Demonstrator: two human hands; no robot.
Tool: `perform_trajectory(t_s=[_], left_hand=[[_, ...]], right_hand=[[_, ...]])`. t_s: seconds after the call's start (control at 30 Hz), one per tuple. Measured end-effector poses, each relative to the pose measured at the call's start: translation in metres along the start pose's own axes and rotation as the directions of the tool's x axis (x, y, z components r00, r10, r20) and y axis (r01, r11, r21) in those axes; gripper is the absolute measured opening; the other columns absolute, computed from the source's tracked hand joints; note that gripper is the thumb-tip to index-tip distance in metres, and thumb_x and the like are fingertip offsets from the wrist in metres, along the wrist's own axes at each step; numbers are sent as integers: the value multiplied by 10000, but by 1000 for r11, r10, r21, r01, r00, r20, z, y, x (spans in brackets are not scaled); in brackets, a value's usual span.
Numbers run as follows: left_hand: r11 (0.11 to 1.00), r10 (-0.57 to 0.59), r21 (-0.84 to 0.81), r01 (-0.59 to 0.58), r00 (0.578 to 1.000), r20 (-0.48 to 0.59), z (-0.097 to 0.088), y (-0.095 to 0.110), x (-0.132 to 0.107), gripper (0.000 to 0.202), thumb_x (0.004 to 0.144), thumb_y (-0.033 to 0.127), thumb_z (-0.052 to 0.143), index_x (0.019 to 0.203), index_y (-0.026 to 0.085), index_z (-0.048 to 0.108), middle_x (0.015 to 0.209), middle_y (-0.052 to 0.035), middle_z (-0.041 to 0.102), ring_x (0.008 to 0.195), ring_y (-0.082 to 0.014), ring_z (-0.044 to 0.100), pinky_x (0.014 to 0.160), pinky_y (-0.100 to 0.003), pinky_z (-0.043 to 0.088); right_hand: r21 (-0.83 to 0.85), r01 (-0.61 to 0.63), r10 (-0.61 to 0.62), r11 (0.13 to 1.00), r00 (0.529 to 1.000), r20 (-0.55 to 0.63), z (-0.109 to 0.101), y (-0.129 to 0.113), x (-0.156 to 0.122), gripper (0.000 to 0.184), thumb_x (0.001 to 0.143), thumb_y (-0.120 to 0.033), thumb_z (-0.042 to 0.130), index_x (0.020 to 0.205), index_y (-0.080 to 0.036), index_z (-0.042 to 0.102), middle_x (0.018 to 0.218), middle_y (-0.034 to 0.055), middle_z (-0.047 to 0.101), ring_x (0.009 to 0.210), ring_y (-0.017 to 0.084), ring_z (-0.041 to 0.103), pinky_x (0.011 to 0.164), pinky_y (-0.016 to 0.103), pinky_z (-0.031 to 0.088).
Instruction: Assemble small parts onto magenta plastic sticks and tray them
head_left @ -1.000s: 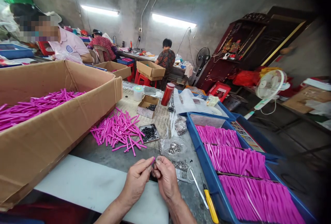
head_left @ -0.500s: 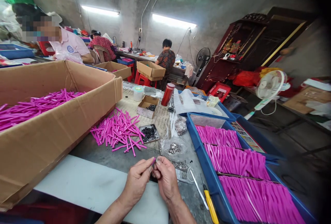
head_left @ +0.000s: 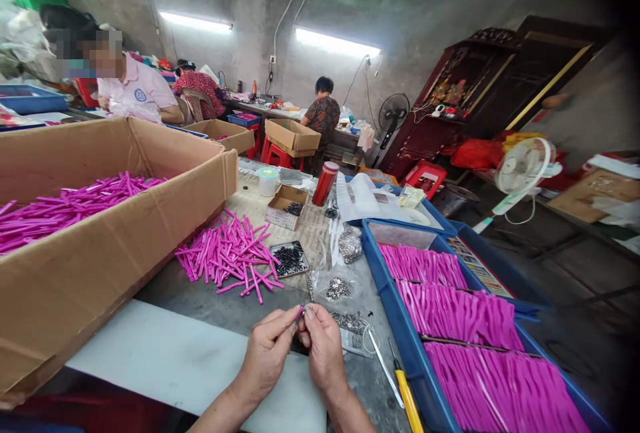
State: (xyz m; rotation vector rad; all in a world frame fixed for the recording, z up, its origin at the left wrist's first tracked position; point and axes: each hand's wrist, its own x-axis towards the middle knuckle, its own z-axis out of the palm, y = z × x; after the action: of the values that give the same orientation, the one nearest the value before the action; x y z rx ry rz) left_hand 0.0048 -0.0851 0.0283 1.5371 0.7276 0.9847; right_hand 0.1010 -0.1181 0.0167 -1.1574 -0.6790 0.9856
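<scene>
Two bare hands are held together just above the near part of the bench (head_left: 210,303): the left hand (head_left: 267,353) and the right hand (head_left: 323,346) are met at the fingertips, and a small pink piece (head_left: 300,312) is pinched between them, with only its short end shown above the fingers. Both hands are closed on that piece, and nothing else is touched by them. Beneath the wrists a white sheet (head_left: 175,360) is laid on the bench. Beyond the hands a loose heap of pink sticks (head_left: 227,253) is spread on the bench, and a small dark tray of black parts (head_left: 290,258) is set at its right edge. Clear bags of silvery parts (head_left: 337,286) are laid between that tray and the hands. On the left a large open cardboard box (head_left: 100,266) is stood, partly filled with more pink sticks. On the right a blue tray (head_left: 400,326) is placed, in which pink sticks are packed in neat rows (head_left: 460,313). A yellow-handled tool (head_left: 407,396) is laid on the bench between the right hand and the blue tray. Farther back a small cardboard box (head_left: 286,203) and a red flask (head_left: 325,183) are set near each other. Other people are seated at benches well beyond, and a white fan (head_left: 523,165) is seen at the right.
</scene>
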Motion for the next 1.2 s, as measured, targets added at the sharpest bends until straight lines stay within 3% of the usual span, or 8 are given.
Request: perform_trajectory(t_s=[0.27,0.83,1.2], left_hand=[[1000,0,0,0,1000,-14,1,-7,0,279,737,240,491,956,154,640,605,-17,497,490,-94,431,436,-186,395],[1000,-19,-15,18,999,-37,1,-7,-1,273,719,243,502,927,152,654,583,2,453,457,-81,387,421,-188,375],[1000,-12,-10,11,999,-41,1,-11,-1,274,728,239,497,936,147,650,578,-1,459,450,-79,390,417,-189,374]], right_hand=[[-77,21,-23,997,999,-33,-1,-2,0,292,649,-440,557,591,-169,465,477,-67,327,426,66,250,395,197,200],[-158,46,-45,986,999,13,-6,-4,4,274,700,-385,530,555,-173,436,491,-61,323,444,70,255,404,198,224],[-111,39,-42,993,999,-24,-5,-4,5,195,625,-338,604,624,-159,528,557,-29,475,519,96,400,497,212,339]])
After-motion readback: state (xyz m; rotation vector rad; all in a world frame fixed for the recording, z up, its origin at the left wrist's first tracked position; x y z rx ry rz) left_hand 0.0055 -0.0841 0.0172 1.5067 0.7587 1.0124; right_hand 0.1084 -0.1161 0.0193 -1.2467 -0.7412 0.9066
